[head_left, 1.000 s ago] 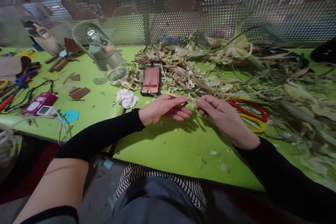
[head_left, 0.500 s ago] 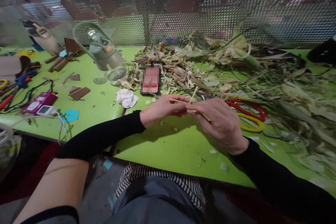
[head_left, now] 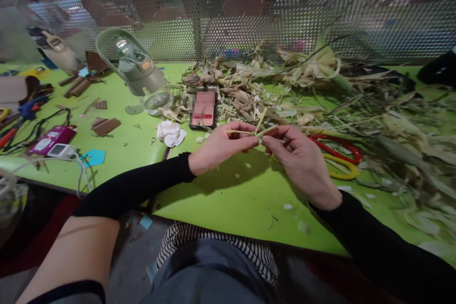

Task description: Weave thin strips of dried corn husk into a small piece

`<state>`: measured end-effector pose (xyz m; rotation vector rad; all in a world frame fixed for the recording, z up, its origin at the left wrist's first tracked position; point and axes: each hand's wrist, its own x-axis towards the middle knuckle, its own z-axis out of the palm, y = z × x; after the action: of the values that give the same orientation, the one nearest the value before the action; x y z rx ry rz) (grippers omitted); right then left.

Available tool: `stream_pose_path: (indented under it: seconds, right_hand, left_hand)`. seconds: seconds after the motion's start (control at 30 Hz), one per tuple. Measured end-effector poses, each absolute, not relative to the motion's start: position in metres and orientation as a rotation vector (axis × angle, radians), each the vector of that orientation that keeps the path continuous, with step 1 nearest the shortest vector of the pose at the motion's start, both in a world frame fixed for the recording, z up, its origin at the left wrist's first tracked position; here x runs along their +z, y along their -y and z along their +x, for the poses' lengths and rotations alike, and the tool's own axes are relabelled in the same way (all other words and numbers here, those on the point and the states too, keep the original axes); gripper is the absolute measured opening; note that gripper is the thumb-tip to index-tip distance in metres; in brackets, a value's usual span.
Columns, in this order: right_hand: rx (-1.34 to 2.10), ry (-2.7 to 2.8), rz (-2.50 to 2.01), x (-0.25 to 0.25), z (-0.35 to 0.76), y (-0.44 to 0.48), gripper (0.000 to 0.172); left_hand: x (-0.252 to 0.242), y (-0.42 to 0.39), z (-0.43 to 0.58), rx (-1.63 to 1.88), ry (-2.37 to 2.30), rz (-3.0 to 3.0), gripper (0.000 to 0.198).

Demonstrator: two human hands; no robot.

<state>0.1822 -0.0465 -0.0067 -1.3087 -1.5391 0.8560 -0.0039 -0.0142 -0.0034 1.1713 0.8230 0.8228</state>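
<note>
My left hand pinches several thin, pale yellow-green strips, which look like plant or corn husk strips, between thumb and fingers. One strip sticks up from the pinch and another points left across the fingers. Thumb and fingers of my right hand are closed on the right-hand ends, where a greener strip runs over the crossing. Both hands hover just above the green table. Part of the strips is hidden by the fingers.
Dry and green husks heap along the mesh panel. Scissors with red and yellow handles lie by my right hand. A phone, crumpled tissue, green bottle and purple device stand or lie leftward.
My right hand has turned, its thumb now facing me and the fingers showing more. A greener strip now shows between the hands. The left hand has hardly moved.
</note>
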Motion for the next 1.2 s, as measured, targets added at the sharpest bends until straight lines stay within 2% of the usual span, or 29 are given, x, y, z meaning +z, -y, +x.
stream_pose_path:
  seconds: [0.2, 0.5, 0.67, 0.8, 0.9, 1.03, 1.2]
  right_hand:
    - [0.793, 1.595, -1.264, -0.0079, 0.1815, 0.0474, 0.022]
    - [0.37, 1.804, -1.206, -0.0109, 0.1855, 0.0479, 0.01]
    - [0.443, 1.771, -1.22, -0.0104, 0.1861, 0.0492, 0.007]
    - [0.59, 1.713, -1.206, -0.0093, 0.1843, 0.0506, 0.004]
    - [0.642, 1.709, -1.186, -0.0113, 0.1818, 0.0513, 0.003]
    - [0.595, 1.765, -1.191, -0.0153, 0.1816, 0.0503, 0.004]
    - [0.385, 1.831, -1.205, -0.0142, 0.1853, 0.0491, 0.003]
  left_hand:
    - [-0.0052, 0.0126, -0.0029, 0.828, -0.761, 1.104, 0.031]
    - [-0.0077, 0.0122, -0.0038, 0.817, -0.788, 1.147, 0.03]
    - [-0.0037, 0.0102, -0.0057, 0.757, -0.777, 1.064, 0.03]
    - [-0.0025, 0.008, -0.0052, 0.727, -0.708, 0.86, 0.017]
    - [-0.0037, 0.009, -0.0037, 0.776, -0.719, 0.871, 0.014]
    - [-0.0044, 0.0101, -0.0034, 0.788, -0.768, 1.092, 0.009]
    - [-0.0025, 0.0064, -0.0052, 0.676, -0.796, 0.988, 0.007]
